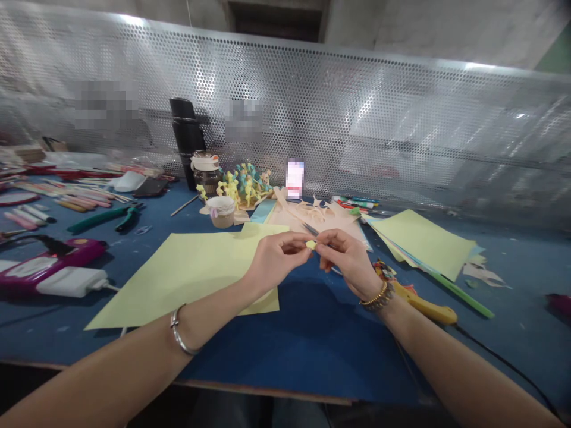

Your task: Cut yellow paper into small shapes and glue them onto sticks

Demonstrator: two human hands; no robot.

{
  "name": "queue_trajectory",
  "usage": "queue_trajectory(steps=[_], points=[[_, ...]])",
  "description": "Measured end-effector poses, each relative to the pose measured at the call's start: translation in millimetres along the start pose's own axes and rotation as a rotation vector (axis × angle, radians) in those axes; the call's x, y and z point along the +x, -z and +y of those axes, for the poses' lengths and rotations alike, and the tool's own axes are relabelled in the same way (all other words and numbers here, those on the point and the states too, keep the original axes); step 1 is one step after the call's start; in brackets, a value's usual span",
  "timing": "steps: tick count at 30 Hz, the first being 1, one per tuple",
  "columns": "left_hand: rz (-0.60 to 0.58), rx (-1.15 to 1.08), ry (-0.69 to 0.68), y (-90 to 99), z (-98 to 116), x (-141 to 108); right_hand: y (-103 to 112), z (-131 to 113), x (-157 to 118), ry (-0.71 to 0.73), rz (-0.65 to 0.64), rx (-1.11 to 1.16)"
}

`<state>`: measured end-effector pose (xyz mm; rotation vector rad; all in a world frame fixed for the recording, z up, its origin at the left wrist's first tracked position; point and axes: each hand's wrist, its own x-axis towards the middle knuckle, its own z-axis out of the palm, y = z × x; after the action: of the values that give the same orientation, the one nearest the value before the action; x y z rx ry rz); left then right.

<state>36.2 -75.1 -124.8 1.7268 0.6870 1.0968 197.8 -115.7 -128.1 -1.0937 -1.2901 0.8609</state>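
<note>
My left hand (281, 255) pinches a small yellow piece of folded-looking paper (311, 244) between thumb and fingers. From the other side my right hand (345, 258) closes its thumb and fingers at the same piece. A grey pointed blade (309, 228) shows just above the right fingertips; whether that hand holds it or it lies behind, I cannot tell. Below and left of the hands, large yellow paper sheets (191, 267) lie on the blue tabletop (312, 345). Beyond the hands is a peach-coloured sheet (294, 220) with curled offcuts (319, 207) on it.
At right are more yellow sheets (423, 235), a green stick-like tool (464, 295) and a yellow-handled corded tool (428, 306). Left stand a purple power strip (84, 252) and green pliers (100, 220). Behind are a small cup (222, 214), yellow paper flowers (229, 187) and a lit phone (294, 178).
</note>
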Motion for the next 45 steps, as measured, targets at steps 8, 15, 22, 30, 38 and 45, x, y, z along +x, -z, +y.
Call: queue_trajectory(steps=[8,15,22,30,38,45], points=[[0.004,0.010,0.007,0.0,-0.3,-0.6,1.2,2.7,0.0,0.026,-0.018,-0.018],[-0.004,-0.021,-0.002,0.3,-2.9,0.0,3.8,3.6,0.7,0.037,-0.055,-0.004],[-0.001,-0.032,0.001,0.1,-1.1,0.8,0.9,-0.5,1.3,0.006,-0.002,-0.016],[-0.005,-0.024,0.000,0.2,-1.4,0.1,-1.1,1.0,0.5,0.025,0.025,-0.024],[0.003,0.015,-0.034,-0.9,-2.1,0.8,-0.3,1.3,0.0,0.054,0.008,-0.069],[0.008,0.039,-0.059,-0.2,-4.4,1.0,1.0,3.1,0.8,0.058,-0.026,-0.044]])
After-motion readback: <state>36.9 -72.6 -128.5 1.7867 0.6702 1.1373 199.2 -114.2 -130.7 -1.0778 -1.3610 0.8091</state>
